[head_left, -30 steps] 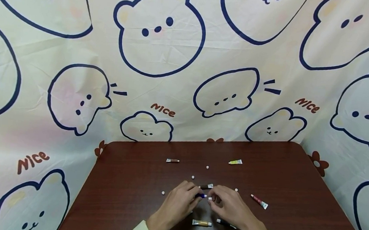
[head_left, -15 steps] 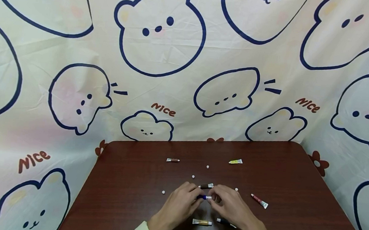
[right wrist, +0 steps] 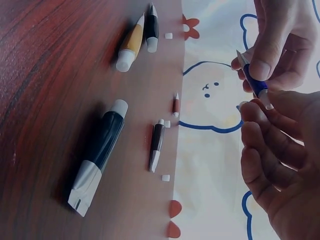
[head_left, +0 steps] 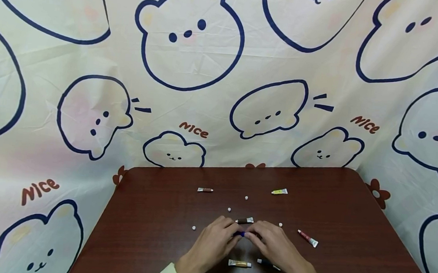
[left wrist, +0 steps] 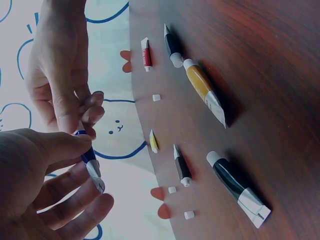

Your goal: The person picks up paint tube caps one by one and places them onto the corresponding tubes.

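A small blue paint tube (left wrist: 90,155) with a silver crimped end is held above the table between both hands. My left hand (head_left: 210,243) pinches its body between thumb and fingers. At the nozzle end, my right hand (head_left: 277,245) pinches the white cap (right wrist: 268,101) with thumb and index finger, the other fingers loosely curled. From the head view only a short blue stretch shows between the fingertips. Just beyond the hands lies a dark brown tube (head_left: 244,220). An ochre tube (head_left: 239,264) and a black tube (head_left: 268,265) lie on the near side.
Farther back on the brown table (head_left: 148,209) are a reddish-brown tube (head_left: 205,190) and a yellow tube (head_left: 279,192). A red tube (head_left: 307,239) lies rightward. Several loose white caps (head_left: 229,209) are scattered around. Another dark tube (left wrist: 237,187) appears in the left wrist view. Printed cloth hangs behind.
The white cap, at first apart from the blue tube's nozzle, has come against it. The right fingers and thumb have shifted left over the cap, hiding it in the head view.
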